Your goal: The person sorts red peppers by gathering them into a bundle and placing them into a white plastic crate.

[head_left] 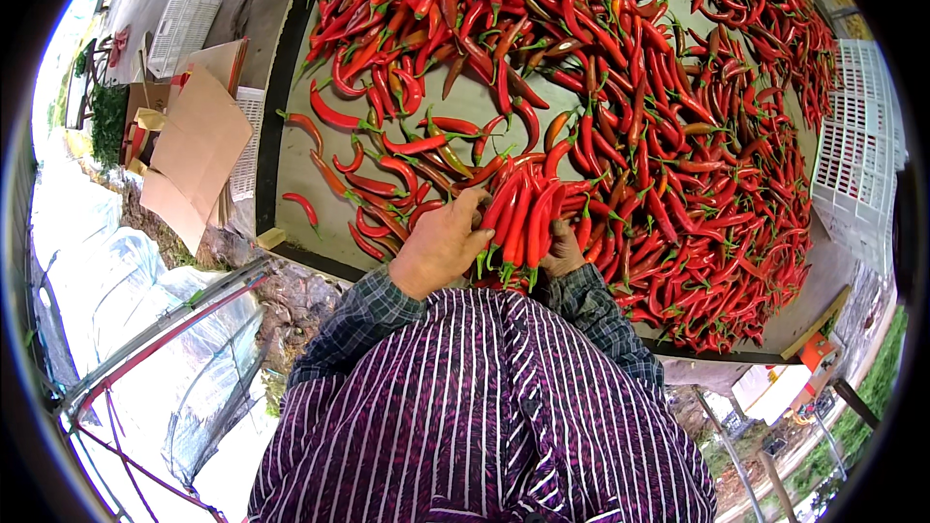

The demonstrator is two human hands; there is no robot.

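Through the head camera I find the bunch of red chillies point(523, 213) held up between both hands, close to the near edge of the table point(295, 174), left of that edge's middle. The left hand point(444, 244) curls in, thumb and forefinger pinching the bunch's left side. The right hand point(564, 252) meets it from the right; I cannot tell how its fingers close, because the chillies hide most of them.

As I judge it, this one handful is the part done: its chillies lie side by side, with the green stems toward the near edge. Far more looks left. Loose chillies point(668, 203) lie every which way from the far edge to the near right corner, thinning toward the left edge. I see no other evened bunch on the table, so I'd call the work early.
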